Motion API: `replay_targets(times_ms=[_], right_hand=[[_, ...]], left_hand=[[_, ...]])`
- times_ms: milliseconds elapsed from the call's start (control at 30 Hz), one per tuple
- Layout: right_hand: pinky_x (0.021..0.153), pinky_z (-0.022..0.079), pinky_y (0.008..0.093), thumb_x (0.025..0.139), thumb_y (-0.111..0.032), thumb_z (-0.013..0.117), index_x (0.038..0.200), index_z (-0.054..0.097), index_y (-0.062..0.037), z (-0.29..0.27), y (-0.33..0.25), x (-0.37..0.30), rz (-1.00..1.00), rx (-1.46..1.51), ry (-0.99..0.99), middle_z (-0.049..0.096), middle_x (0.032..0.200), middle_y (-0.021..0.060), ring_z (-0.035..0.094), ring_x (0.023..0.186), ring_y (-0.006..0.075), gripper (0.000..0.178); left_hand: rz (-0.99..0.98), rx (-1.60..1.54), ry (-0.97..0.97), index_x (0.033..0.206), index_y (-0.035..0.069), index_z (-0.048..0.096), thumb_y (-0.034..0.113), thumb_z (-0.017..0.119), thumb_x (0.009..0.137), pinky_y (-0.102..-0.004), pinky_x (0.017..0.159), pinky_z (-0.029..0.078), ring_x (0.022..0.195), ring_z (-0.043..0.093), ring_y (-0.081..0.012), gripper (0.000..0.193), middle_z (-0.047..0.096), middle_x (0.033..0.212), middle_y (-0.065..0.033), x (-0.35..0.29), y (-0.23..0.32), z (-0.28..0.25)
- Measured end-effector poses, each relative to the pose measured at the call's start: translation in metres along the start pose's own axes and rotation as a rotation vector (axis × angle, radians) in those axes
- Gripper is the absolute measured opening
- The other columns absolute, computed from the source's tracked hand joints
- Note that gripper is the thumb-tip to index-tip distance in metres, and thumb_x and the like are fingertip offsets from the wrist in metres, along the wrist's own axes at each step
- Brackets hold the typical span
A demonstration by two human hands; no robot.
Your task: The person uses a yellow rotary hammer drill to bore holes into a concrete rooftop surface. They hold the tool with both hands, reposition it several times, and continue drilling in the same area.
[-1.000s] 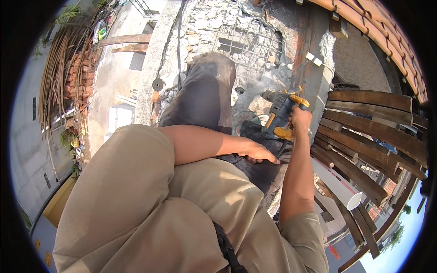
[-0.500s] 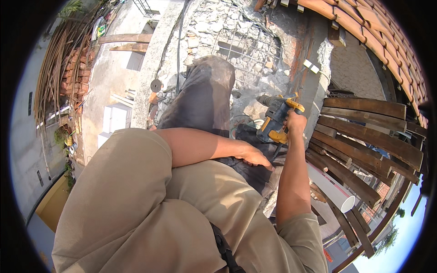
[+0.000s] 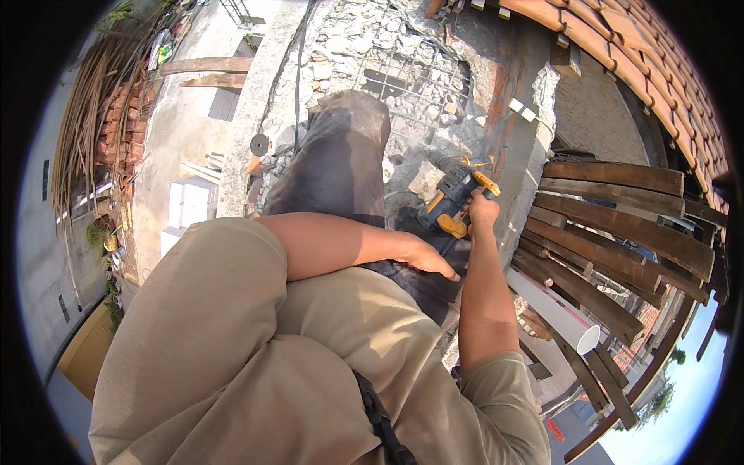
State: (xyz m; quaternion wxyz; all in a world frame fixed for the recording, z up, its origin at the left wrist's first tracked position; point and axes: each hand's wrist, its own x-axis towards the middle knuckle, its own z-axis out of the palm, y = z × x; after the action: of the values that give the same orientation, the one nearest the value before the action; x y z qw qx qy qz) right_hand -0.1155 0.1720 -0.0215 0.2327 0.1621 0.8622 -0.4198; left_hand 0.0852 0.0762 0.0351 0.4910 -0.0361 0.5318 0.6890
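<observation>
A yellow and black rotary hammer drill (image 3: pixel 449 198) lies ahead of me, a little right of the middle. My right hand (image 3: pixel 483 212) is closed around its handle, and its chuck end points up-left at the broken concrete (image 3: pixel 425 180). Where the bit meets the rubble is too hazy to make out. Across my lap reaches my left arm; my left hand (image 3: pixel 425 254) rests on my dark trousers (image 3: pixel 337 155) below the drill, its fingers stretched out and holding nothing visible.
Exposed steel mesh (image 3: pixel 403 81) crosses the rubble (image 3: pixel 333 50) ahead. Wooden beams (image 3: pixel 620 221) and a white pipe (image 3: pixel 562 310) lie at the right, beneath roof tiles (image 3: pixel 612 31). A round disc (image 3: pixel 260 145) sits on the left ledge; a lower level shows beyond.
The drill and my right hand have shifted slightly left and up in the picture. The whole scene has slid a little left too. Both hands keep the same hold and pose.
</observation>
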Motion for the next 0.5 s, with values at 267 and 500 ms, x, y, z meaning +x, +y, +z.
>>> replay_targets(times_ms=[267,500], right_hand=[[0.048,0.049,0.0372,0.093,-0.01,0.076,0.084,0.063,-0.0018,0.054,0.044,-0.034,-0.005,-0.073,-0.226,0.063,0.069,0.0059,0.062,0.052,0.0179,0.018],[0.046,0.046,0.0344,0.095,-0.01,0.076,0.088,0.062,-0.0024,-0.013,-0.02,-0.071,-0.119,0.026,-0.217,0.062,0.072,0.0045,0.059,0.052,0.0159,0.017]], left_hand=[[-0.118,0.271,0.439,0.135,0.008,0.076,0.05,0.064,0.093,-0.0504,0.101,0.056,0.118,0.073,-0.0425,0.06,0.074,0.135,-0.0264,0.009,-0.015,-0.047],[-0.169,0.661,0.199,0.165,0.019,0.055,0.07,0.043,0.107,-0.048,0.129,0.036,0.16,0.043,-0.0408,0.077,0.048,0.172,-0.0197,0.022,-0.025,-0.039]])
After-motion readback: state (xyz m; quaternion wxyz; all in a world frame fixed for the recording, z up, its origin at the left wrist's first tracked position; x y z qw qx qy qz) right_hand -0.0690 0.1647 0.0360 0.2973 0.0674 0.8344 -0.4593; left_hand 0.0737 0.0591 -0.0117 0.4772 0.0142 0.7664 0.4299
